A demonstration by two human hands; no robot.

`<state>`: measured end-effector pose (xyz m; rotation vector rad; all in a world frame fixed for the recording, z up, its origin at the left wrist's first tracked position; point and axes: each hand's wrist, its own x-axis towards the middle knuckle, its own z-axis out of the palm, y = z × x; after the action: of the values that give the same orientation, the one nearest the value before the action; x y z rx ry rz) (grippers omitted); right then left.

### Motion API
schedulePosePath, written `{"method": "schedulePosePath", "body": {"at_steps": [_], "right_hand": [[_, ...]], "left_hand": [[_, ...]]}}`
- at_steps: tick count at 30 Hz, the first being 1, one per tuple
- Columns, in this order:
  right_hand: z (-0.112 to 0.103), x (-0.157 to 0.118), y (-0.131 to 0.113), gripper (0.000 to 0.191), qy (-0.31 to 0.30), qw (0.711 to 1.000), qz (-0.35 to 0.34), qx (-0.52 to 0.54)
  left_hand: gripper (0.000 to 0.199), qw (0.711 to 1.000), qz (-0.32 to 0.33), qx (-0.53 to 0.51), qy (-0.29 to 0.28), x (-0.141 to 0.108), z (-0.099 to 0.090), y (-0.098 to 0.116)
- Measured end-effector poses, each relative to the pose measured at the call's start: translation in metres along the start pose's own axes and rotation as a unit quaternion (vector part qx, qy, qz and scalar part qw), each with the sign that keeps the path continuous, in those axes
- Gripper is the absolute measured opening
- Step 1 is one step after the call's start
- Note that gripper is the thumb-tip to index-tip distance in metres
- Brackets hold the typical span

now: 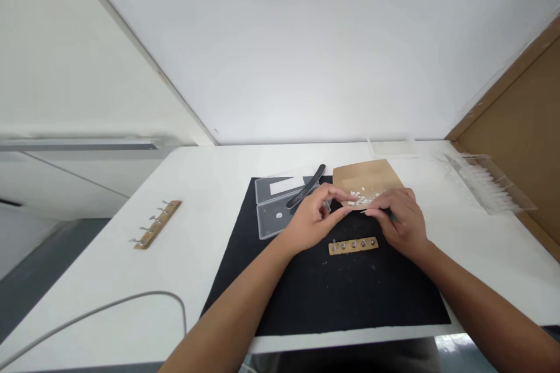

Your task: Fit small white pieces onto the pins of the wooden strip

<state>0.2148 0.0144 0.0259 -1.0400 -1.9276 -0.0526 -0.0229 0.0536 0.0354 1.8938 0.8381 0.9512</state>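
My left hand (312, 215) reaches over the black mat (315, 297) to the near edge of a brown paper sheet (371, 175). Its thumb and index finger are apart, and nothing shows between them. My right hand (402, 218) pinches a small, thin, pointed piece (363, 211) whose kind I cannot make out. Many small white chips (363, 198) lie on the paper, just beyond both sets of fingertips. Closer to me, a wooden strip (353, 246) with several small metal stands rests on the mat.
Left of my left hand, a dark curved nail file (306, 186) lies across an open clear plastic case (273, 218). Another strip of stands (157, 225) sits far left, with a grey cable (126, 298) nearer. A clear box of nail tips (490, 183) is at right.
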Motion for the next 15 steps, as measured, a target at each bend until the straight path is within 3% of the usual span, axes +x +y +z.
{"method": "schedulePosePath", "body": {"at_steps": [1, 3, 6, 10, 15], "right_hand": [[0.000, 0.000, 0.002, 0.012, 0.000, 1.000, 0.010, -0.007], [-0.001, -0.002, 0.007, 0.013, 0.002, 0.999, 0.036, -0.016], [0.000, -0.004, 0.013, 0.016, -0.005, 0.997, 0.078, -0.024], [0.001, -0.004, 0.018, 0.019, -0.029, 0.993, 0.105, -0.036], [0.004, -0.004, 0.019, 0.017, -0.044, 0.993, 0.100, -0.044]], "left_hand": [[0.023, 0.995, 0.021, 0.095, 0.027, 0.001, -0.004, -0.003], [0.022, 0.952, 0.037, 0.288, 0.100, 0.003, -0.011, -0.011], [0.033, 0.874, -0.021, 0.458, 0.163, 0.004, -0.021, -0.029], [0.041, 0.827, -0.059, 0.540, 0.149, 0.003, -0.027, -0.044], [0.030, 0.813, -0.066, 0.569, 0.101, 0.002, -0.026, -0.049]]}}
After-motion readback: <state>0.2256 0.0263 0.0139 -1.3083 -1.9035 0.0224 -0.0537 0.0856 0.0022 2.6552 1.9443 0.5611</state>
